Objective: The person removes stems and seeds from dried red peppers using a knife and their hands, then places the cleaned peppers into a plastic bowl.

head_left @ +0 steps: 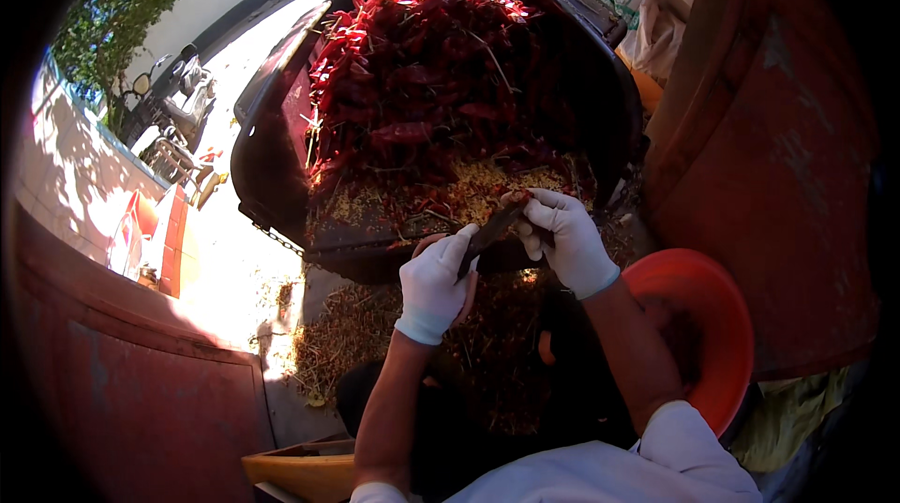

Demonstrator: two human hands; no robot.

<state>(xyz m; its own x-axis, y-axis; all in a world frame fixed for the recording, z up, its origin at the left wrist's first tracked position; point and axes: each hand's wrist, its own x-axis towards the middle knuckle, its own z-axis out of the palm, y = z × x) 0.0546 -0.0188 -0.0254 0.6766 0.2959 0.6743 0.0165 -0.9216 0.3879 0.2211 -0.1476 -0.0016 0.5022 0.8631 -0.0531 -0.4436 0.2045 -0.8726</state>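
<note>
A long, dark, narrow piece (487, 239) slants up between my two hands; whether it is a dried chili or a tool is hard to tell in the shade. My left hand (436, 283), in a white glove, is closed around its lower end. At the upper end, near a small reddish bit, my right hand (570, 239), gloved the same way, pinches with bent fingers. Both hands are over the near edge of a dark metal cart (272, 161). A big heap of dried red chilies (422, 81) fills the cart, with yellow seeds (478, 186) scattered along its front.
An orange-red basin (736, 315) stands beside my right forearm, its contents in shadow. Stems and scraps (352, 330) cover the ground below the cart. Red metal door panels (778, 175) flank both sides. A wooden box (300, 470) is at lower left, a parked motorbike (173, 95) farther off.
</note>
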